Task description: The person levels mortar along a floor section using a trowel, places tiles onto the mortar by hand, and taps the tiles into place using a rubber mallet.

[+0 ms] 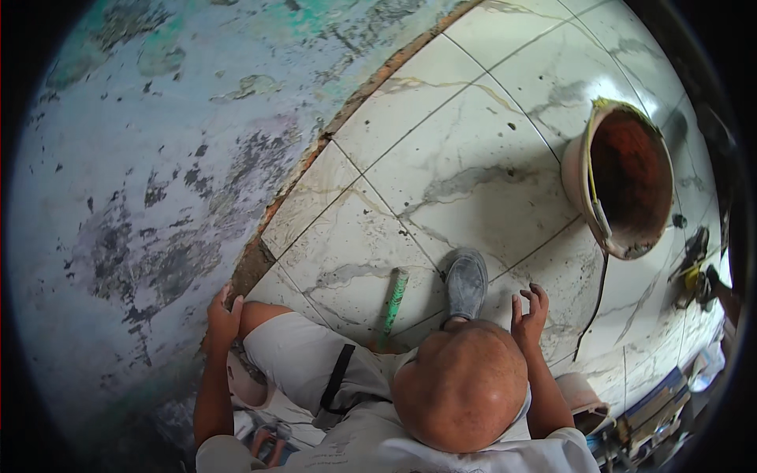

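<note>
My left hand (223,322) is beside my bent left knee, close to the wall's lower edge; its thumb and fingers are apart and nothing shows in them. Over the tiles to the right of my right knee (461,386), my right hand (531,317) hangs open with loosely bent fingers, holding nothing. Between my legs a green, mottled handle (397,299) sticks up at a slant above the marble-patterned floor tiles (473,189). What its lower end joins is hard to make out. My grey shoe (466,284) is on the tiles.
A wide bucket (574,175) smeared with reddish-brown residue stands at the right. Left is a peeling wall (158,205), with a rough gap along its base. Another bucket (579,390) and cardboard (666,402) lie at lower right; a dark, thin line (597,311) crosses the tiles.
</note>
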Motion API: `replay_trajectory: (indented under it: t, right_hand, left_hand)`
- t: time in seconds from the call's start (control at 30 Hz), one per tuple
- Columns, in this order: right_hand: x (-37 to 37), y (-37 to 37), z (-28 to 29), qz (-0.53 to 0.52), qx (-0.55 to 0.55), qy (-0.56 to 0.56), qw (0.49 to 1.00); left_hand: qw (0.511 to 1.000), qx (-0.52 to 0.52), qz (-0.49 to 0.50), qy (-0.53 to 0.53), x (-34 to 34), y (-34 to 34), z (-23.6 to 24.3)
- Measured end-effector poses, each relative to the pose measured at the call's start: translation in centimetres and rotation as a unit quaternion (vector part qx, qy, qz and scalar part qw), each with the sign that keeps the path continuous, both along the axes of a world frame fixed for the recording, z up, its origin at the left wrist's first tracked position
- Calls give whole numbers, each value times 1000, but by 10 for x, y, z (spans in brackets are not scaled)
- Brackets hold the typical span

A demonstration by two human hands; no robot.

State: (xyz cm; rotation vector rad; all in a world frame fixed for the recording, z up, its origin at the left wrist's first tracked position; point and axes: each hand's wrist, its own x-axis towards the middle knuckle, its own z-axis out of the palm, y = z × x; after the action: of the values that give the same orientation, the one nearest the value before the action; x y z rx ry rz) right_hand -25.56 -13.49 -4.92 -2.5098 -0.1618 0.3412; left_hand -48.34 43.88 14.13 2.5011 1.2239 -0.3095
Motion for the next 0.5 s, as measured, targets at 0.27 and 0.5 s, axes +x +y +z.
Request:
replay_trajectory:
  t: [0.27, 0.5]
  right_hand:
    - [143, 202, -20, 311, 119, -137, 933]
    - [61, 291, -29, 760, 82, 17, 644]
  left_hand:
    - [940, 24, 339, 8, -255, -72, 10]
    - [843, -142, 516, -54, -347, -237, -37]
